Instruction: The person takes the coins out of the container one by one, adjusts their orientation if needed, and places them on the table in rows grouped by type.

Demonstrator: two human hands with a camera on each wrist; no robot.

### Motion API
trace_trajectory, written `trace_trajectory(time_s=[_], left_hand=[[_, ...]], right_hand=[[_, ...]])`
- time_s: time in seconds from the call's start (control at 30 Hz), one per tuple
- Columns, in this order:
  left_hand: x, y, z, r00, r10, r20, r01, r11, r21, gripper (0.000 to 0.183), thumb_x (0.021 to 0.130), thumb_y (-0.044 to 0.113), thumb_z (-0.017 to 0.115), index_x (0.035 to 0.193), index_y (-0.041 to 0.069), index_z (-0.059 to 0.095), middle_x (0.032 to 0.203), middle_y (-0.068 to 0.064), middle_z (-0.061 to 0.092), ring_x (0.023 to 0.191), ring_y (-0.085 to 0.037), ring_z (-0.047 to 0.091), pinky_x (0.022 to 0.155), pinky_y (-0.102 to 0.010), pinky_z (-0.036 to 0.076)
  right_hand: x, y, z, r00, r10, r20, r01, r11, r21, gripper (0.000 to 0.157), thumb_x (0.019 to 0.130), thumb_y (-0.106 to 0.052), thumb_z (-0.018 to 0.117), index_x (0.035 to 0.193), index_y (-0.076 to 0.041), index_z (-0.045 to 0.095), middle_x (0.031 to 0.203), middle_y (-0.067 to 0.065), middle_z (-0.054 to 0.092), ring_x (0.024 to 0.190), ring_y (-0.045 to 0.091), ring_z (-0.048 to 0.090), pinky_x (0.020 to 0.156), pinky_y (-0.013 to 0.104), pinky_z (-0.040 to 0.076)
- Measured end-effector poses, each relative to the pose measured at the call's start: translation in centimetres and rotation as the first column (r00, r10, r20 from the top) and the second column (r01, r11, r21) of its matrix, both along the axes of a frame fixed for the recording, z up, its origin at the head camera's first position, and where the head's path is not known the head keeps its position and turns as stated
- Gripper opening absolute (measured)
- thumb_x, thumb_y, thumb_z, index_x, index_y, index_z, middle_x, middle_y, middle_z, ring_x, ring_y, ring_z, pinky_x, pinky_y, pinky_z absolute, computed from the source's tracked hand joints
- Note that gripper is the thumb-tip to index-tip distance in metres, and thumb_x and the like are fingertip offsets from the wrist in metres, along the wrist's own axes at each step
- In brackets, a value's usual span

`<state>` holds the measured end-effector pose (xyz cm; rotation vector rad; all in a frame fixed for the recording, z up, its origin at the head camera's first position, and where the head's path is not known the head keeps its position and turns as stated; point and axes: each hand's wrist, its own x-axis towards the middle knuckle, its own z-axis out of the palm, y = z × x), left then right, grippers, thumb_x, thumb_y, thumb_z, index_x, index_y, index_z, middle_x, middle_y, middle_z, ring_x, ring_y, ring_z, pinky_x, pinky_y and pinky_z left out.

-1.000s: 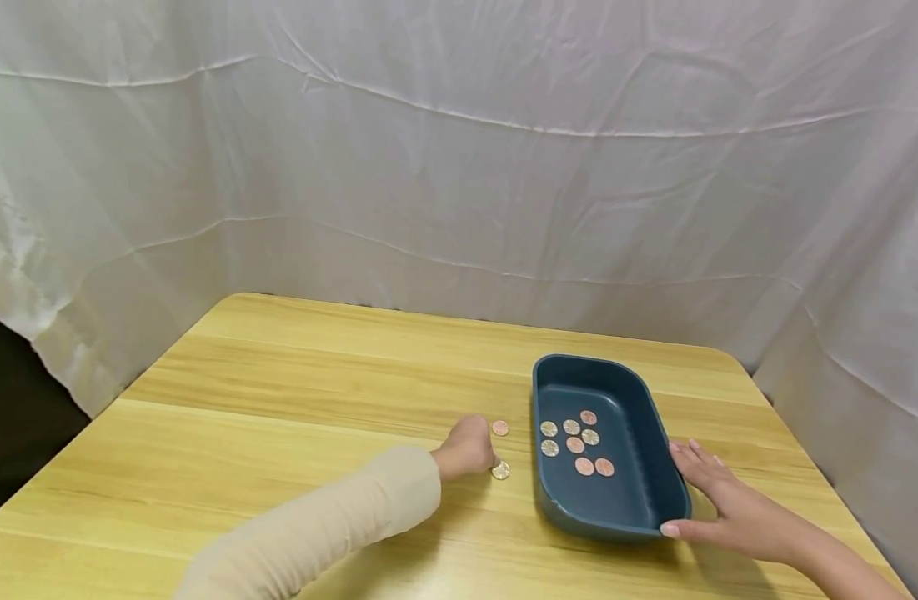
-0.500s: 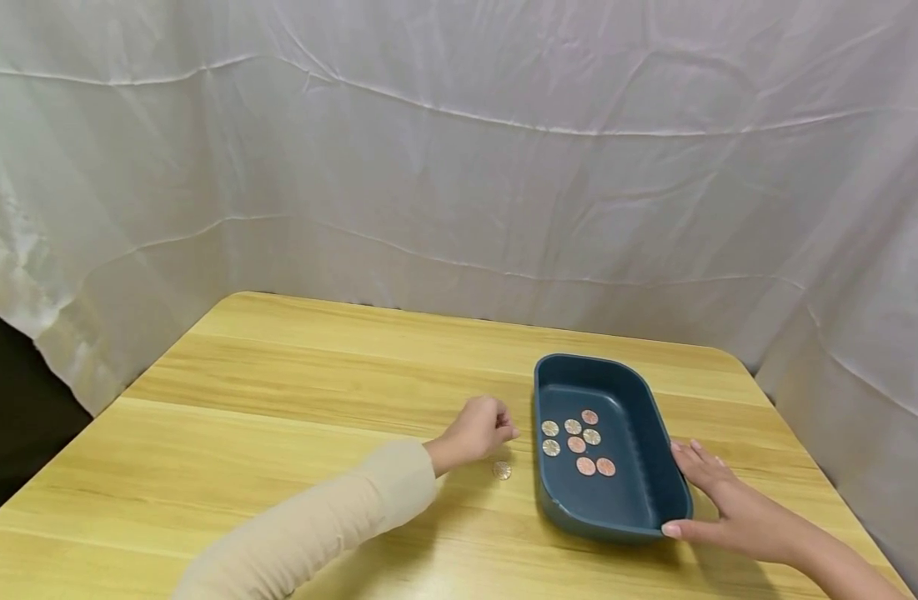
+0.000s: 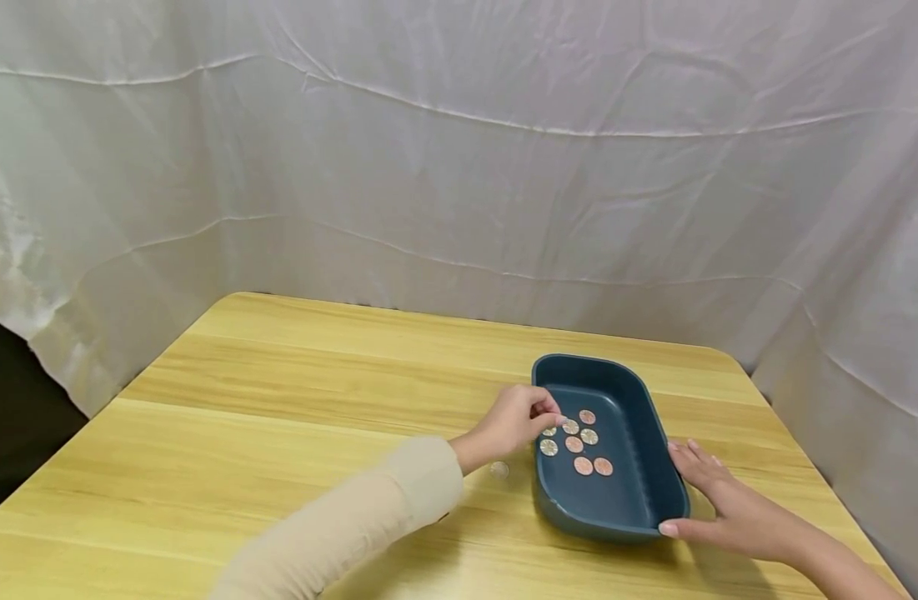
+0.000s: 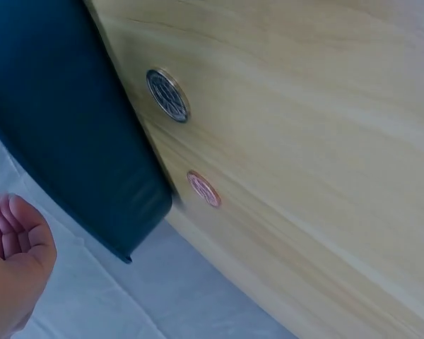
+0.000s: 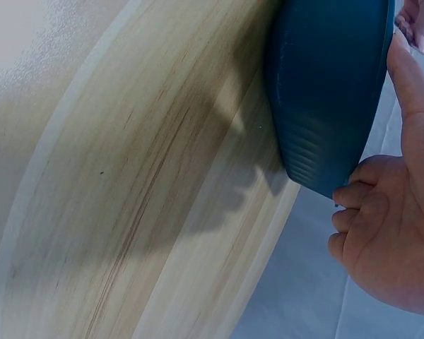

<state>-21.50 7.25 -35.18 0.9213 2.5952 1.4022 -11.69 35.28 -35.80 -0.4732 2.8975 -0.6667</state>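
Observation:
My left hand point(image 3: 514, 421) reaches over the left rim of a dark blue tray point(image 3: 624, 500), thumb and fingertips together above the coins inside. In the right wrist view a small dark coin point(image 5: 404, 30) shows between those fingertips. Copper coins point(image 3: 583, 467) and gold-coloured coins point(image 3: 589, 437), several in all, lie flat on the tray floor. Beside the tray on the table are a gold-rimmed coin point(image 4: 168, 95) and a copper coin point(image 4: 203, 188); the left hand hides the copper one from the head view. My right hand point(image 3: 736, 517) rests spread against the tray's right side, thumb at the near corner.
The wooden table point(image 3: 316, 375) has rounded far corners and carries the tray on its right half. Pale grey cloth point(image 3: 459, 167) hangs behind and around it. A cream sleeve point(image 3: 353, 517) covers my left forearm and crosses the near table.
My left hand has risen from the table beside the two loose coins and moved right, over the tray's rim. The right hand and the tray stay in place.

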Motion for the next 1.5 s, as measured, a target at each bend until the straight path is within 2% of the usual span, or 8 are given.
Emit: trace_trajectory(time_s=[0.27, 0.47, 0.6, 0.73, 0.87, 1.03, 1.3, 1.5], left_hand=[[-0.8, 1.9, -0.8, 0.997, -0.06, -0.053, 0.058, 0.997, -0.048, 0.013, 0.085, 0.019, 0.061, 0.084, 0.008, 0.067, 0.075, 0.001, 0.062, 0.061, -0.001, 0.045, 0.055, -0.009, 0.038], [-1.6, 3.2, -0.8, 0.98, -0.148, -0.131, 0.114, 0.965, -0.236, 0.011, 0.084, 0.015, 0.061, 0.087, 0.008, 0.069, 0.083, 0.001, 0.067, 0.066, 0.0, 0.052, 0.058, -0.006, 0.04], [-2.0, 4.1, -0.4, 0.97, -0.185, -0.157, 0.098, 0.892, -0.442, 0.008, 0.085, 0.012, 0.062, 0.084, 0.011, 0.07, 0.081, 0.004, 0.066, 0.067, -0.001, 0.052, 0.058, -0.008, 0.04], [-1.9, 5.0, -0.3, 0.957, -0.223, -0.184, 0.043, 0.74, -0.671, 0.007, 0.08, 0.012, 0.067, 0.086, 0.016, 0.068, 0.085, 0.007, 0.064, 0.07, -0.003, 0.054, 0.061, -0.01, 0.042], [-1.5, 5.6, -0.5, 0.933, -0.271, -0.236, -0.026, 0.605, -0.796, 0.044, 0.075, 0.012, 0.072, 0.116, 0.024, 0.06, 0.109, 0.009, 0.064, 0.088, -0.003, 0.059, 0.073, -0.013, 0.047], [-1.0, 6.3, -0.7, 0.933, -0.234, -0.273, -0.104, 0.551, -0.828, 0.052, 0.082, 0.014, 0.065, 0.128, 0.033, 0.049, 0.116, 0.013, 0.061, 0.098, -0.003, 0.059, 0.077, -0.016, 0.049], [-0.3, 7.5, -0.7, 0.957, -0.139, -0.253, -0.177, 0.409, -0.895, 0.037, 0.092, 0.029, 0.049, 0.127, 0.038, 0.045, 0.115, 0.018, 0.059, 0.094, 0.0, 0.059, 0.073, -0.017, 0.049], [-0.7, 7.6, -0.9, 0.963, -0.131, -0.234, -0.155, 0.442, -0.883, 0.038, 0.09, 0.032, 0.052, 0.127, 0.038, 0.045, 0.115, 0.017, 0.059, 0.096, 0.0, 0.058, 0.074, -0.017, 0.049]], right_hand=[[0.0, 0.0, 0.0, 1.0, 0.003, -0.005, -0.003, 1.0, 0.006, 0.091, 0.075, -0.036, 0.07, 0.14, 0.004, 0.021, 0.144, 0.03, 0.021, 0.13, 0.052, 0.01, 0.087, 0.071, 0.023], [0.0, 0.1, -0.1, 1.0, 0.001, 0.01, 0.0, 0.999, -0.036, 0.091, 0.075, -0.034, 0.071, 0.141, 0.004, 0.02, 0.144, 0.03, 0.018, 0.133, 0.049, 0.004, 0.088, 0.072, 0.021], [-0.1, 0.2, -0.1, 1.0, 0.003, 0.014, -0.003, 0.999, -0.043, 0.092, 0.075, -0.034, 0.071, 0.141, 0.003, 0.019, 0.145, 0.029, 0.018, 0.132, 0.05, 0.004, 0.088, 0.072, 0.02], [-0.1, 0.2, 0.0, 1.0, 0.009, 0.02, -0.008, 0.998, -0.056, 0.092, 0.074, -0.033, 0.071, 0.141, 0.003, 0.019, 0.145, 0.03, 0.017, 0.131, 0.053, 0.005, 0.088, 0.073, 0.019], [-0.1, 0.2, 0.0, 1.0, 0.01, 0.02, -0.009, 0.998, -0.055, 0.092, 0.074, -0.033, 0.071, 0.141, 0.003, 0.019, 0.145, 0.03, 0.017, 0.13, 0.054, 0.007, 0.087, 0.073, 0.019], [-0.1, 0.2, -0.1, 1.0, 0.003, 0.026, -0.002, 0.999, -0.047, 0.092, 0.074, -0.033, 0.071, 0.141, 0.002, 0.019, 0.145, 0.03, 0.017, 0.13, 0.054, 0.008, 0.088, 0.073, 0.019], [-0.1, 0.2, -0.2, 0.999, 0.012, 0.039, -0.008, 0.994, -0.107, 0.092, 0.075, -0.031, 0.071, 0.142, 0.002, 0.018, 0.145, 0.031, 0.015, 0.13, 0.055, 0.004, 0.09, 0.073, 0.011], [-0.1, 0.2, -0.1, 0.999, 0.005, 0.043, -0.001, 0.994, -0.106, 0.092, 0.075, -0.031, 0.071, 0.142, 0.002, 0.018, 0.145, 0.03, 0.015, 0.13, 0.054, 0.003, 0.091, 0.073, 0.012]])
